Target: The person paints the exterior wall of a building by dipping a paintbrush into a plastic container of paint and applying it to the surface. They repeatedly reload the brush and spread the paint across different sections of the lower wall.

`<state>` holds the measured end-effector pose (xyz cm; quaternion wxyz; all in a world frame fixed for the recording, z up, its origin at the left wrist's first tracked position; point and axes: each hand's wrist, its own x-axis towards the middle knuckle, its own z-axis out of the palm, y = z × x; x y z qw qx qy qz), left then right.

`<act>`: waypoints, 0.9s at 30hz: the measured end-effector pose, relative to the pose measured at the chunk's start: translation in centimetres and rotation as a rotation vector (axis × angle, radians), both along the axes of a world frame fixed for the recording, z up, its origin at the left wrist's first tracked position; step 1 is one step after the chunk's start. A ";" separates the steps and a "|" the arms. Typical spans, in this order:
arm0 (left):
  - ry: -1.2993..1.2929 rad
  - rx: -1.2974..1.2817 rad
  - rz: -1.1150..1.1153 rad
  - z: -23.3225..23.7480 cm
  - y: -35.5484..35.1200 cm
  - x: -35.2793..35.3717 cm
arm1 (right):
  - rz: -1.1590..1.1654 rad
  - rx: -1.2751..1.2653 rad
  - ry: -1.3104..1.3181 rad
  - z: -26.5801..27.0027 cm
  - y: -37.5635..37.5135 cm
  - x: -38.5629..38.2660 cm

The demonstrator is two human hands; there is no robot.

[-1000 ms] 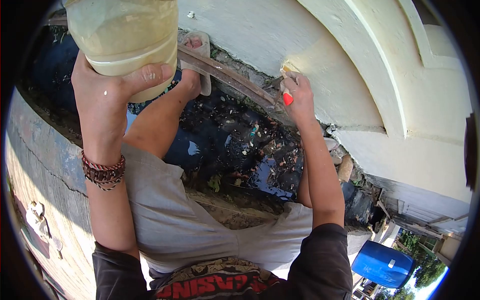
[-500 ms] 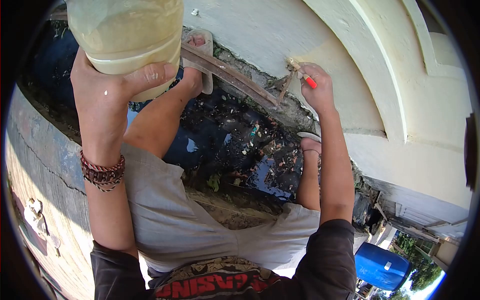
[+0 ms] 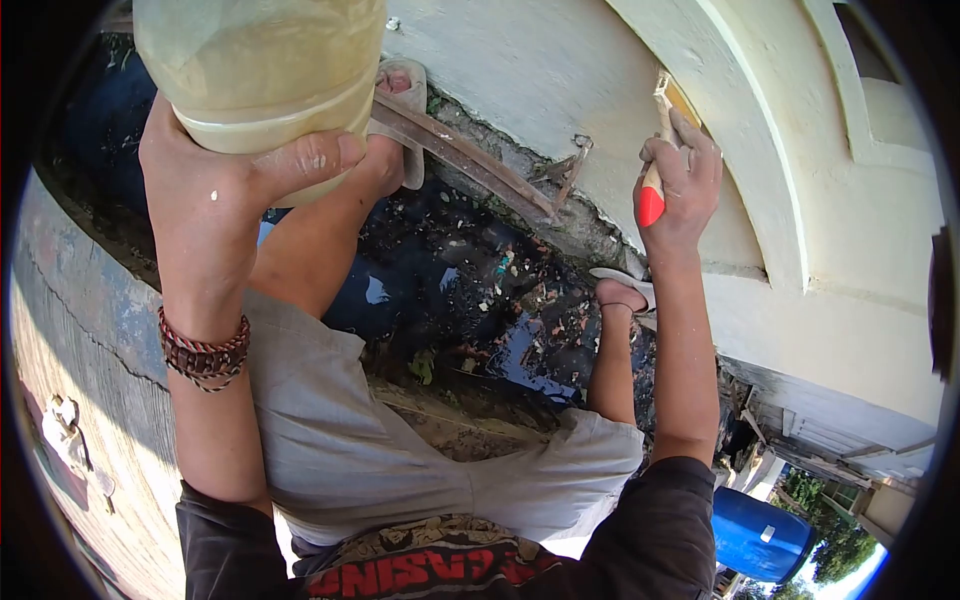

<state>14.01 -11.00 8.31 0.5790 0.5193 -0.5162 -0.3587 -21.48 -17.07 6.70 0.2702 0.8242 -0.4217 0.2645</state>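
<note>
My left hand (image 3: pixel 225 190) is wrapped round a cloudy plastic container (image 3: pixel 265 75) with cream-coloured paint in it, held up at the top left. Its thumb presses along the container's lower side. In my right hand (image 3: pixel 685 190) is a paintbrush (image 3: pixel 652 195) with a pale wooden handle and a red end. The bristle end points up, right at the cream wall (image 3: pixel 560 70), close to the raised curved moulding (image 3: pixel 765 140). Whitish smears mark the fingers of both hands.
Below the wall runs a ditch of dark water (image 3: pixel 450 270) with floating litter. A rusty metal bar (image 3: pixel 465 150) lies along the wall's foot, between my feet. A concrete ledge (image 3: pixel 90 300) is at the left, and a blue barrel (image 3: pixel 762 535) stands at the lower right.
My right hand has moved up and to the right along the wall with the paintbrush, which now points more upright and nearer the moulding. The container has shifted slightly right.
</note>
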 end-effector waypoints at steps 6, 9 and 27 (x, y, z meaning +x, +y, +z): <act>0.003 0.020 0.035 -0.1 0.1 0.1 | -0.167 -0.088 0.171 -7.1 -2.0 0.3; 0.011 -0.006 0.013 0.0 -0.1 0.1 | -0.167 0.112 0.171 -11.6 -1.9 1.5; 0.007 0.031 0.000 -0.6 0.3 0.9 | 0.003 -0.049 -0.029 -2.8 -0.7 0.6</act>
